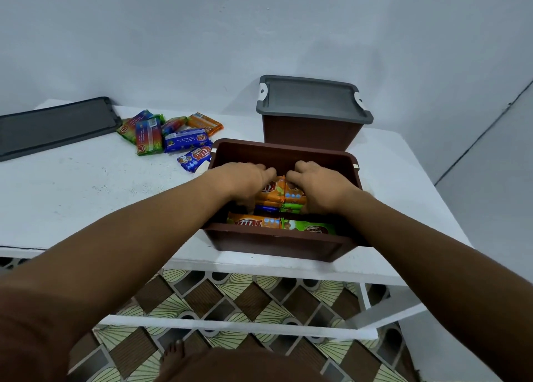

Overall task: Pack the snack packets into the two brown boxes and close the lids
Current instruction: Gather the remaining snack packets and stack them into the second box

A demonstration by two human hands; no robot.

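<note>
Near the front edge of a white table [86, 194], an open brown box [277, 246] is seen with both hands lowered into it. The left hand [245, 179] and the right hand [317, 185] are brought close together, a little apart, and each is curled over one end of an orange packet [275, 191], which is held on top of a stack of further packets inside the box. Whether more than the top packet is gripped cannot be told. Along the near wall of the box, another orange wrapper [251, 222] and a green wrapper [308, 227] are laid side by side. Behind the open box, a second brown box [308, 133] is placed near the wall, and a grey lid [311, 98] is set on it. To the left of the open box, a cluster of loose packets [184, 140] in blue, orange and mixed colours is spread on the table, one of them just beside the box's left wall. Farther left, a spare dark lid [54, 127] is laid flat on the tabletop. Below the table, a patterned tiled floor [230, 295] and a bare foot [173, 358] are seen.
</note>
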